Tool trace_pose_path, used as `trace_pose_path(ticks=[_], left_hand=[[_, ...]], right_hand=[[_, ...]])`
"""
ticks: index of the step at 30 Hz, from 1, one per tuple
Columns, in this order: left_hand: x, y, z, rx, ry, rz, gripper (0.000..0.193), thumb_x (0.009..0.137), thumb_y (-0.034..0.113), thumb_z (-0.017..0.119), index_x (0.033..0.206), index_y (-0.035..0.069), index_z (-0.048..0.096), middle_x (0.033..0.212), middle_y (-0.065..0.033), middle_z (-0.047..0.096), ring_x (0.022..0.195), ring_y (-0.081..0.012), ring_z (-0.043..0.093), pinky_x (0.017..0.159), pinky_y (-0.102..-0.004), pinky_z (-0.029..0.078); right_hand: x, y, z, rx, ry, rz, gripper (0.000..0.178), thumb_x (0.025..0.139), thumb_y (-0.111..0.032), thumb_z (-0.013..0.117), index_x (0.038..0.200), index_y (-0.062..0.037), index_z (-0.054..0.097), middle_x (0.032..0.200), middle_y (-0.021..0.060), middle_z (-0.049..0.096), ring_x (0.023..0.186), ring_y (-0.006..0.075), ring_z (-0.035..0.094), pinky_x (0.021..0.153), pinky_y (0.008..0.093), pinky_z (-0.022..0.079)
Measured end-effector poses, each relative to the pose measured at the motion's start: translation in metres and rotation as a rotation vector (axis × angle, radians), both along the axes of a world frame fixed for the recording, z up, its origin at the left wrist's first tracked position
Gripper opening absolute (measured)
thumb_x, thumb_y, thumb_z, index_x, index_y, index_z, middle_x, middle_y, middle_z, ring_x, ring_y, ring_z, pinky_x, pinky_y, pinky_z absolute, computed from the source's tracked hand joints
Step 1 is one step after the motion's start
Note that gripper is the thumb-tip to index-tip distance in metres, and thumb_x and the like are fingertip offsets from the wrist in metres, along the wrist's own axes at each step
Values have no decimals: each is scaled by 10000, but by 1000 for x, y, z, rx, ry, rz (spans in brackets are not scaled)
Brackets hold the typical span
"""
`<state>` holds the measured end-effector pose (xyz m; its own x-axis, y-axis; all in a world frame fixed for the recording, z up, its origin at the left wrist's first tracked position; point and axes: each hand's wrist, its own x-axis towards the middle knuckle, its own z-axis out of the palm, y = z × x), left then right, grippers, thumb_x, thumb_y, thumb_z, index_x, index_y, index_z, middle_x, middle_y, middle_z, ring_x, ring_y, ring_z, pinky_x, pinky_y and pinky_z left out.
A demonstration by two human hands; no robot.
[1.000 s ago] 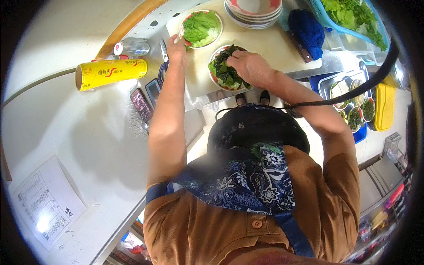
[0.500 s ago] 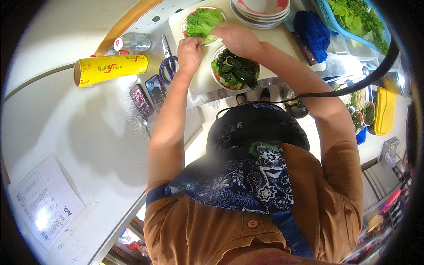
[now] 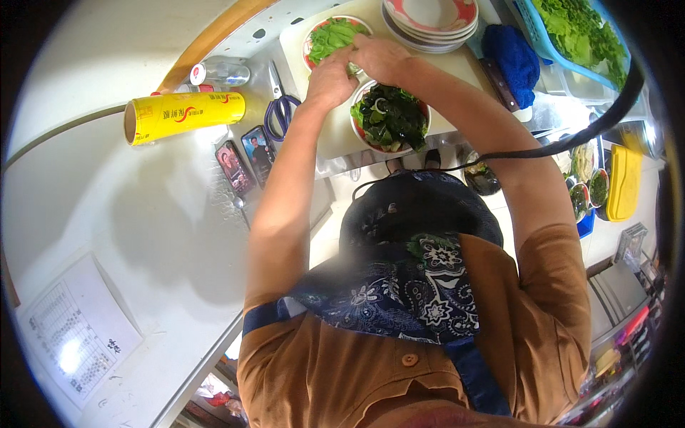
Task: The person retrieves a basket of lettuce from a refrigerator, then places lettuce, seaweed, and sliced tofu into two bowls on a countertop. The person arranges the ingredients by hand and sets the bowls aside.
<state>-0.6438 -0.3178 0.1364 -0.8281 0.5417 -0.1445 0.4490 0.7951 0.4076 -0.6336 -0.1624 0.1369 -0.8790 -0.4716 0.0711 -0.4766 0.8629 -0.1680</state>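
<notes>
We see the green lettuce (image 3: 332, 36) in a red-and-white bowl (image 3: 308, 51) at the far left of the cutting board (image 3: 335, 135). Our left hand (image 3: 333, 82) and right hand (image 3: 383, 60) come together at its near right edge, fingers bent and bunched; we cannot tell whether they pinch a leaf, since the hands hide their tips. Just nearer to us stands a second bowl (image 3: 358, 127), heaped with dark leafy greens (image 3: 398, 123). Beyond our right hand we find stacked dishes (image 3: 432, 16) and, farther right, a blue cloth (image 3: 512, 64). Left of the board, scissors (image 3: 275, 83), two phones (image 3: 234, 170) and a yellow roll (image 3: 187, 116) lie on the counter (image 3: 157, 235).
</notes>
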Motion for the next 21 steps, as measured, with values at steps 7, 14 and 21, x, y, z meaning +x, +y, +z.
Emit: trace_pose_path(ticks=[7, 14, 21], left_hand=[[-9, 2, -10, 140, 7, -65, 768, 682, 288, 667, 1372, 284, 329, 1199, -146, 537, 1110, -318, 505, 927, -480, 378], [-6, 15, -16, -171, 8, 85, 553, 821, 597, 464, 1288, 301, 481, 1271, -103, 446, 1158, -333, 429, 966, -498, 290], [-2, 16, -13, -140, -39, 120, 540, 827, 611, 441, 1269, 306, 505, 1297, -104, 422, 1197, -319, 393, 1023, -531, 216]], right_hand=[[0, 24, -18, -428, 104, 227, 343, 773, -54, 525, 1114, -91, 534, 1080, 139, 573, 987, 311, 579, 804, 373, 494], [-10, 24, -29, -646, 55, 47, 144, 831, -85, 528, 958, -43, 580, 802, 82, 595, 647, 248, 575, 590, 314, 471], [-25, 22, -36, -1246, -659, -409, 140, 883, -128, 521, 897, 0, 577, 654, -6, 519, 536, 64, 449, 500, 223, 395]])
